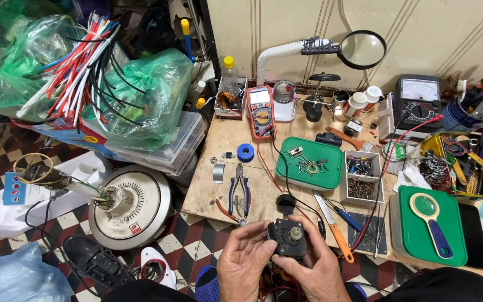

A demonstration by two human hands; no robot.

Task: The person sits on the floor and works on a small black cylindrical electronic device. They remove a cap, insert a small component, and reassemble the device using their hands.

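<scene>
Both hands up close: our left hand (245, 258) and right hand (315, 265) have fingers clamped on a small black motor housing (288, 237), held over the near edge of the wooden board (208, 184). Risk as we judge it: it's gripped over checkered floor (188, 240), so a slip drops it there; loose screws on the green lid (308, 163) could scatter if bumped. Pliers (240, 193) lie just ahead. Board's crowded: orange multimeter (260, 111), magnifier lamp (361, 49). Wire bundle (88, 61) and fan base (132, 206) at left.
</scene>
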